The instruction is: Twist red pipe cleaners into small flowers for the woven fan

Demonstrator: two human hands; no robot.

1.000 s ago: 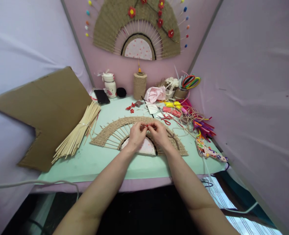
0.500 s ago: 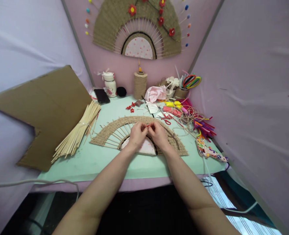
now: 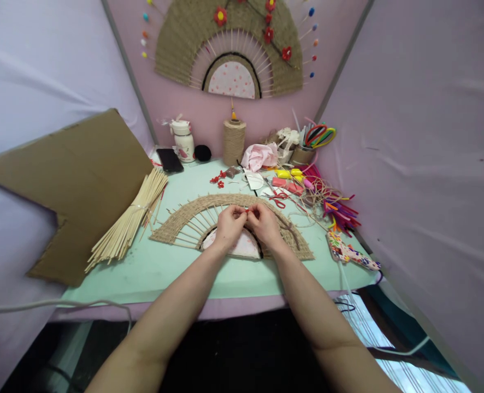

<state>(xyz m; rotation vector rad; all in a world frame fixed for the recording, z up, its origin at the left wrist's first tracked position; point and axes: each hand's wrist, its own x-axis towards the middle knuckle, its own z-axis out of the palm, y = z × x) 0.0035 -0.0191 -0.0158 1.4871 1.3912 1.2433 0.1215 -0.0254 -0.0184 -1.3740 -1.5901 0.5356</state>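
My left hand (image 3: 231, 225) and my right hand (image 3: 263, 222) meet above the middle of a woven twine fan (image 3: 184, 217) lying on the table. Both are closed, fingertips pinched around a small red piece (image 3: 247, 212). Its shape is mostly hidden by my fingers. The fan has thin stick ribs, a black-edged half-round base with pale spotted fabric (image 3: 242, 248), and a brown twig-like strip (image 3: 290, 232) on its right side. Beyond the fan lie several small red flowers (image 3: 219, 179).
A bundle of thin sticks (image 3: 129, 224) and folded cardboard (image 3: 90, 180) are at left. Red-handled scissors (image 3: 278, 201), pipe cleaners (image 3: 342, 213) and a patterned glue gun (image 3: 348, 252) lie at right. A twine spool (image 3: 234, 143) and white bottle (image 3: 183, 143) stand behind. A larger fan (image 3: 180, 49) hangs above.
Hardly anything differs. Both hands stay pinched at the same spot over the fan, with only slight finger movement. The whole view has shifted a little.
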